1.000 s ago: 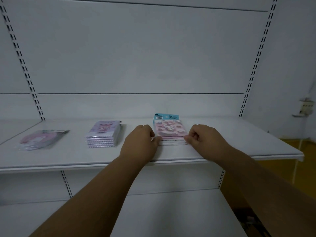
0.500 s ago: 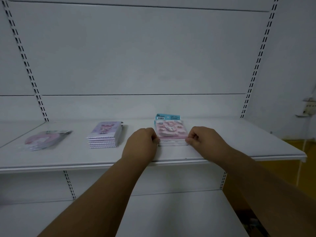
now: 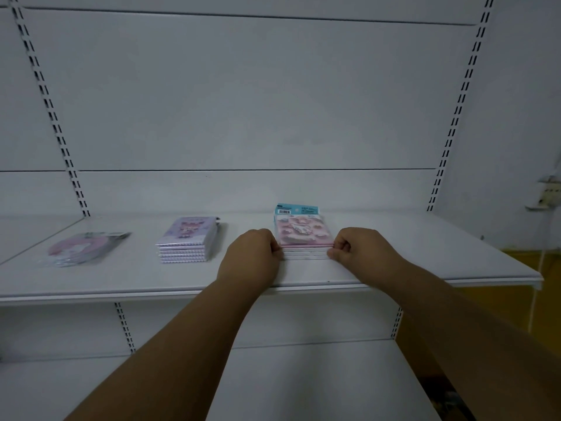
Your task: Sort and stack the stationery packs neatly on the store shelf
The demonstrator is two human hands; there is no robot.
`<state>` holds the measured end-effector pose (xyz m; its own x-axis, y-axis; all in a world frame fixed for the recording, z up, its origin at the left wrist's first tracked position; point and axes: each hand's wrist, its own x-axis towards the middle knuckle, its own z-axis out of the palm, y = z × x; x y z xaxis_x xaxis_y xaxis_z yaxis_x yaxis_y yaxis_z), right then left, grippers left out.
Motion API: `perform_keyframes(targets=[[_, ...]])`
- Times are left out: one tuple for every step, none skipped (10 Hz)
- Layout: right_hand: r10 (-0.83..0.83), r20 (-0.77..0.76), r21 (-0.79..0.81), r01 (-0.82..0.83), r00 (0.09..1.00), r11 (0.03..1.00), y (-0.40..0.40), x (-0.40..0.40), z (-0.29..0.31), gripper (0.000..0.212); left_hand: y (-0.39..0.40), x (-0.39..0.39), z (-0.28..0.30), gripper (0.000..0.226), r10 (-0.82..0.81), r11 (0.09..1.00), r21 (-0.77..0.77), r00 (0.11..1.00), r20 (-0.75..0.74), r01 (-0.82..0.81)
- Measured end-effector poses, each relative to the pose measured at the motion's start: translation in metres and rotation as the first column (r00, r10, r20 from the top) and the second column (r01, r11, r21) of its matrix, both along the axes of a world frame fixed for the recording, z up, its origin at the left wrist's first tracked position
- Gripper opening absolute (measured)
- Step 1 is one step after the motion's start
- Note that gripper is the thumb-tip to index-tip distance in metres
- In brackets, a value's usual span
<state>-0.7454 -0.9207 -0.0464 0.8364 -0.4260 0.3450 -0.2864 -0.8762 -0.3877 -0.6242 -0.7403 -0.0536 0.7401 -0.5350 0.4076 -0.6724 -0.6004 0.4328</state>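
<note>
The pink sticker-pack stack [image 3: 303,238], topped by a blue barcode header, lies right of the shelf's [image 3: 425,253] middle, set a little back from the front edge, its long axis running front to back. The left hand [image 3: 253,253] and right hand [image 3: 358,247] bracket its two front corners, both curled closed with fingertips pinching or pressing the stack's sides; equally near. Squaring looks nearly done, I judge. Further left sit a purple notebook stack [image 3: 188,240] and, toward the left end, loose pink packs [image 3: 85,249], well apart.
</note>
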Motion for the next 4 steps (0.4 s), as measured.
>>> perform_keyframes(targets=[[0.000,0.008,0.013,0.000,1.000,1.000,-0.0014,-0.0005,-0.0011,0.018,0.0013,0.0005,-0.0005,0.009,0.007,1.000,-0.003,1.000,-0.022,-0.007],[-0.003,0.028,0.038,0.002,1.000,0.999,-0.0019,-0.0019,-0.0009,0.019,0.0034,0.0001,-0.0014,0.018,0.014,1.000,0.018,1.000,-0.018,-0.014],[-0.020,0.083,0.047,0.016,0.996,0.999,-0.0032,-0.0037,-0.0008,0.024,0.0023,-0.0002,0.0004,0.022,0.011,0.997,0.073,1.000,-0.015,-0.009],[-0.029,0.181,-0.037,0.036,0.983,0.999,0.0029,-0.0034,0.0075,0.026,0.0049,-0.0013,0.0052,0.023,0.024,0.996,0.084,1.000,-0.008,-0.023]])
